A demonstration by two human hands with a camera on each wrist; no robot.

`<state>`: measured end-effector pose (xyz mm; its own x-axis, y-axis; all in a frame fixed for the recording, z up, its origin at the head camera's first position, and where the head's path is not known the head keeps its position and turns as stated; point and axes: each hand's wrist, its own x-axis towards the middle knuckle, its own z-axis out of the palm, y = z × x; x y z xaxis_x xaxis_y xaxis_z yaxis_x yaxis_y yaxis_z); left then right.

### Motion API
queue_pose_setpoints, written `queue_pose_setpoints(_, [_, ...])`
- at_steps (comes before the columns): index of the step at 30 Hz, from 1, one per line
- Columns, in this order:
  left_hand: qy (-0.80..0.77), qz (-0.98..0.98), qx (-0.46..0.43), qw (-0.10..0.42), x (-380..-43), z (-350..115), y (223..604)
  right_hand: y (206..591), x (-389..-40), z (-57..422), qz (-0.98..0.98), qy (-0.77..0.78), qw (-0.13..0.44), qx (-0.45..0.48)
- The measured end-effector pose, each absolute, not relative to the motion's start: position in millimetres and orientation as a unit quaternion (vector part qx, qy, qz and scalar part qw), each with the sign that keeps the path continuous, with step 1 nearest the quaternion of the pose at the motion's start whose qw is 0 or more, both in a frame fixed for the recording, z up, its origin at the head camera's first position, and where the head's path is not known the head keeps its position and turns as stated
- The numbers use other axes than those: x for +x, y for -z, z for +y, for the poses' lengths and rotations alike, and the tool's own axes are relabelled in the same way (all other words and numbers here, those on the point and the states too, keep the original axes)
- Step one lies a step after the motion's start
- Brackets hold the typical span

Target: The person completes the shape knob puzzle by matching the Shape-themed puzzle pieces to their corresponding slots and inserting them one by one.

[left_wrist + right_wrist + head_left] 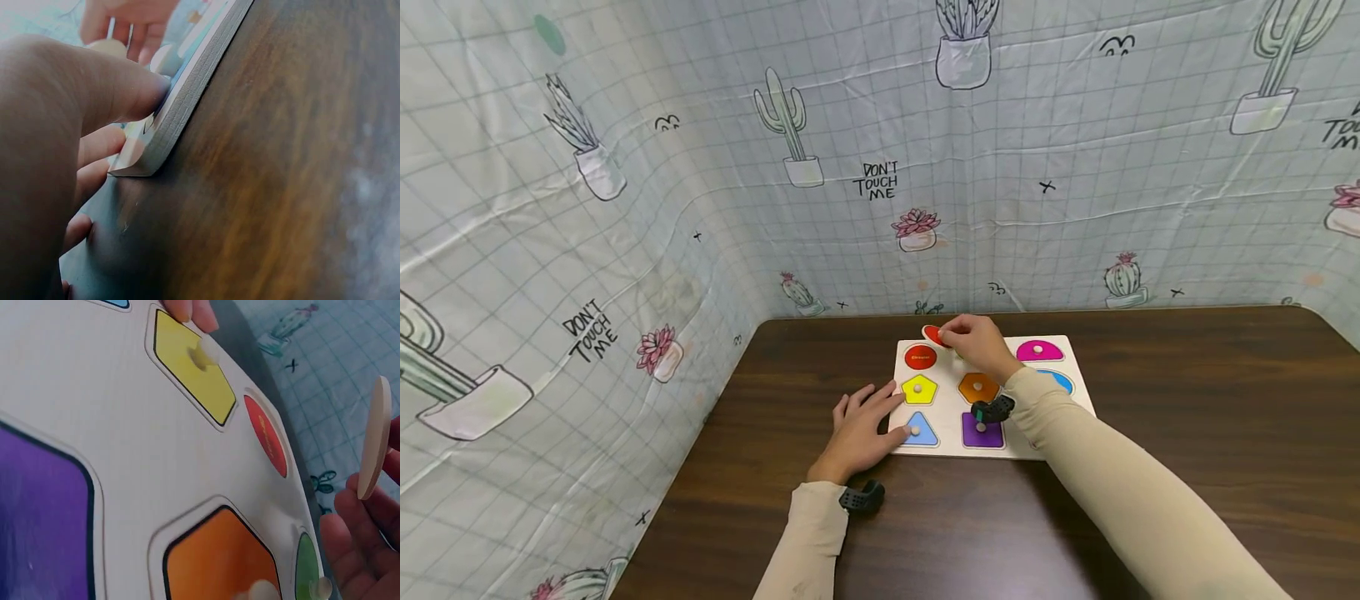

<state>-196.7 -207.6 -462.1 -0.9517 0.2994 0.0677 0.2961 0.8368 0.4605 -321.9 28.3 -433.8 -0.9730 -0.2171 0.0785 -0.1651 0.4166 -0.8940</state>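
A white wooden shape puzzle board (950, 412) lies on the table. My right hand (979, 343) pinches a red round puzzle piece (932, 335) above the board's far left corner. In the right wrist view that piece (376, 437) is tilted edge-on, lifted off the board. Near it on the board is a red round recess (921, 357) with printing in it. My left hand (861, 435) rests at the board's left edge, fingers spread, the thumb by the blue triangle (922, 430) and other fingertips near the yellow pentagon (920, 389).
Other knobbed pieces sit in the board: an orange hexagon (973, 385), a purple square (989, 435), a magenta half-circle (1039, 353) and a blue piece (1062, 381) partly behind my right arm. A patterned cloth (1000, 167) hangs behind the brown table (1210, 417).
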Motion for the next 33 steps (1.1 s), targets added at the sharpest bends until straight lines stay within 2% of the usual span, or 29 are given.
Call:
queue_pose_setpoints(15, [-0.237,0.960,0.151,0.008,-197.0,-207.5,464.2,451.5,-322.0,-0.6,0.885,0.449,0.012,-0.122])
queue_pose_setpoints(33, [-0.235,0.960,0.151,0.005,-197.8,-207.4,463.7,451.1,-319.6,-15.9,0.921,0.375,0.002,-0.105])
